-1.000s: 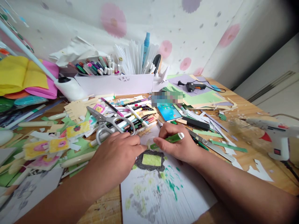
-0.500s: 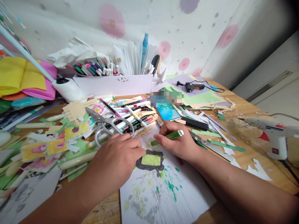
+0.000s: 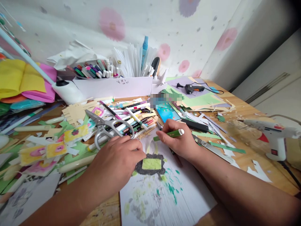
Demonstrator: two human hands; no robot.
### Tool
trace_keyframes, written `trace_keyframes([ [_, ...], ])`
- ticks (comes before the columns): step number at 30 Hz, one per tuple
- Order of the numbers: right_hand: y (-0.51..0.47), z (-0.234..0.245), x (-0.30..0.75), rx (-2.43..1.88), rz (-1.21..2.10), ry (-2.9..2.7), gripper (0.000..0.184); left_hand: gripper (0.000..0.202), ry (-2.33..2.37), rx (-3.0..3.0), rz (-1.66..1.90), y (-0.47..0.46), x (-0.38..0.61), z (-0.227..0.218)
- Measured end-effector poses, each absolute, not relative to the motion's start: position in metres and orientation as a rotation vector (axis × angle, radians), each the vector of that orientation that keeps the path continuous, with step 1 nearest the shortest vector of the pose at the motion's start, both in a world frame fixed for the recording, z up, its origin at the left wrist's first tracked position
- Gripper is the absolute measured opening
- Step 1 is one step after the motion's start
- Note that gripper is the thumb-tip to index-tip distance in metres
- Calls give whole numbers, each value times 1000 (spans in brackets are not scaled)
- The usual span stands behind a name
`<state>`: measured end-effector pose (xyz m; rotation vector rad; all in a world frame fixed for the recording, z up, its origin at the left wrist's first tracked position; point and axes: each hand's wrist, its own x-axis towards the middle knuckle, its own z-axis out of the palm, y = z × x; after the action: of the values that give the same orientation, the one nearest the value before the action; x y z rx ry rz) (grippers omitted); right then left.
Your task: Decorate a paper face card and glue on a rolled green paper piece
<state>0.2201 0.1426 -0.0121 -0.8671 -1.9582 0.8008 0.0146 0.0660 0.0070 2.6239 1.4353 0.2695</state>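
My right hand (image 3: 179, 141) is closed around a green marker (image 3: 169, 134), its tip pointing left above a white sheet (image 3: 164, 191). On that sheet lies a small yellow-green paper piece with a thick dark outline (image 3: 151, 164). My left hand (image 3: 117, 161) rests curled on the sheet's left edge, fingertips pressed down beside the outlined piece. Two pale strips stick up just above the piece. Whether the left fingers pinch anything is hidden.
Grey scissors (image 3: 105, 127) lie on a pile of markers (image 3: 131, 119) behind my hands. A phone (image 3: 167, 112), a white marker box (image 3: 115, 86), two glue guns (image 3: 272, 131) (image 3: 191, 88), coloured paper scraps (image 3: 54, 147) and felt (image 3: 21, 78) crowd the wooden table (image 3: 263, 157).
My right hand has lifted the green marker slightly up and back from the outlined piece. My left hand has stayed pressed on the sheet.
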Motion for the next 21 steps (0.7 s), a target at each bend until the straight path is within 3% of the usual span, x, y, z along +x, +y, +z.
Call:
trace_keyframes([
  [9,140,-11,219,-844,887,-1899,27,37,1493,2662,387,66,15,3],
  [14,137,-13,215,-787,986,-1957,27,37,1541,2688,214,66,16,4],
  [21,139,-18,212,-795,885,-1997,27,34,1538,2755,168,67,18,5],
])
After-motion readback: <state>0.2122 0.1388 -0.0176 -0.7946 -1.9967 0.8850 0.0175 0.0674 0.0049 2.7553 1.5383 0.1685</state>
